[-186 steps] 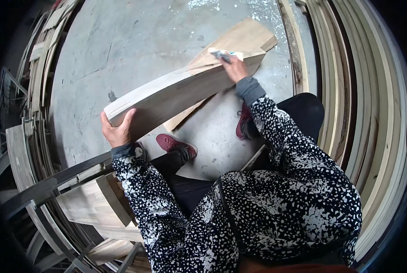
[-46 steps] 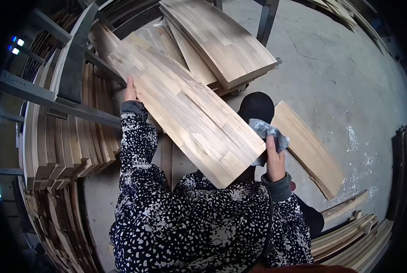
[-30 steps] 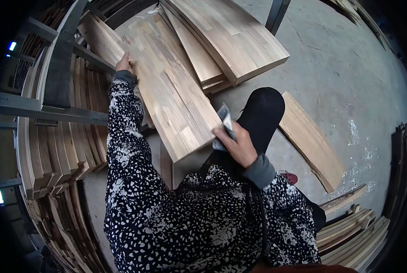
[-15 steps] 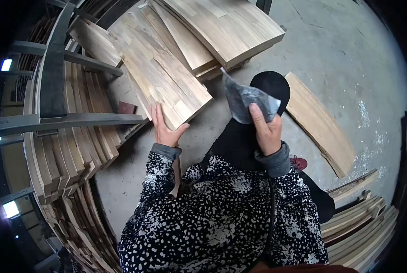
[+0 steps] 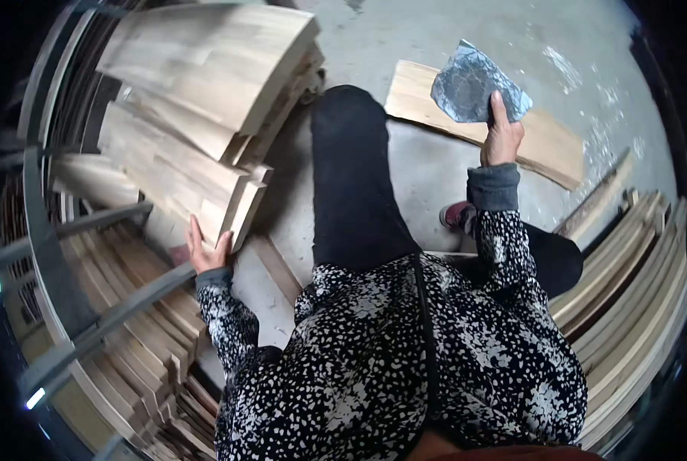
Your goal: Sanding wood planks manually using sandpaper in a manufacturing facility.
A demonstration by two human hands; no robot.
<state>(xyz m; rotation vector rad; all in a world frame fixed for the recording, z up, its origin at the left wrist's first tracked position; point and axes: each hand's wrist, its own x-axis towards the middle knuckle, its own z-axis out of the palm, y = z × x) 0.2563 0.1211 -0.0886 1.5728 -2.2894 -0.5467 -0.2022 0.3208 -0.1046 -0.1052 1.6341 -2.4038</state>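
My right hand (image 5: 503,138) holds a worn grey sheet of sandpaper (image 5: 466,86), pinched with the thumb on top. The sheet has a dark middle and paler, creased edges, and it is raised over the plank on the floor. At the left, my left hand (image 5: 206,247) rests against the near end of a pale laminated wood board (image 5: 170,165). Its fingers and thumb are spread on the board's end, not wrapped round it. That board leans among other boards, and a thicker stacked panel (image 5: 220,58) lies beyond it.
A loose plank (image 5: 551,146) lies on the concrete floor at the right. Stacked boards (image 5: 627,261) stand at the lower right. On the left are a metal rack bar (image 5: 120,307) and more upright boards (image 5: 128,338). My bent knee (image 5: 349,154) is between my hands.
The view has swung to the right. My right hand has lifted the sandpaper away from my knee, out over the plank, and turned it flatter. My left hand stays at the board's end.
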